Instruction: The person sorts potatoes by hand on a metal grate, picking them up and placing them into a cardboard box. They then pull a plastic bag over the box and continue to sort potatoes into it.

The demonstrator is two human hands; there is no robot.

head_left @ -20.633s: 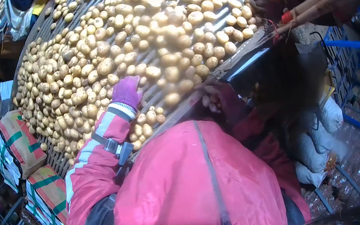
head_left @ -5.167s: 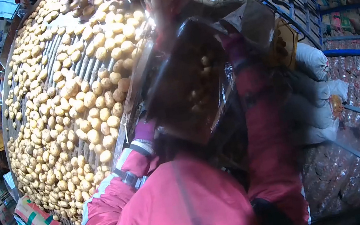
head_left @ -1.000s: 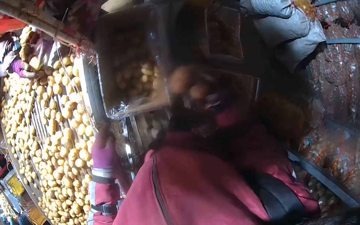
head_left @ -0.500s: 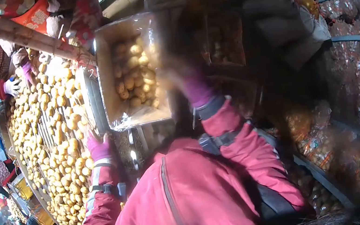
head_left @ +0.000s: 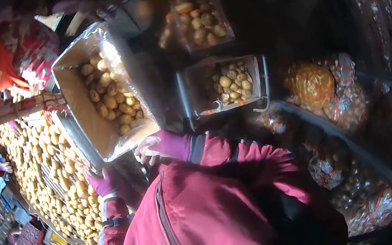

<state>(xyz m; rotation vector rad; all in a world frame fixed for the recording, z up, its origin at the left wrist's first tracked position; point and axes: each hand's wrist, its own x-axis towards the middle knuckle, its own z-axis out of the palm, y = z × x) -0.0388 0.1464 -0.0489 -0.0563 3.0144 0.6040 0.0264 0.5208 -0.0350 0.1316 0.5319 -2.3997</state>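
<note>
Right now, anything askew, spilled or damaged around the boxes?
The lined box of potatoes sits tilted, with both gloved hands at its near edge: left hand, right hand. No potatoes seem spilled around it. The two crates beyond look level.

We are bringing our purple-gloved right hand (head_left: 156, 148) down from above the plastic-lined cardboard box of potatoes (head_left: 101, 104) to its near corner, while our purple-gloved left hand (head_left: 97, 183) is shifting underneath the box's lower edge.
</note>
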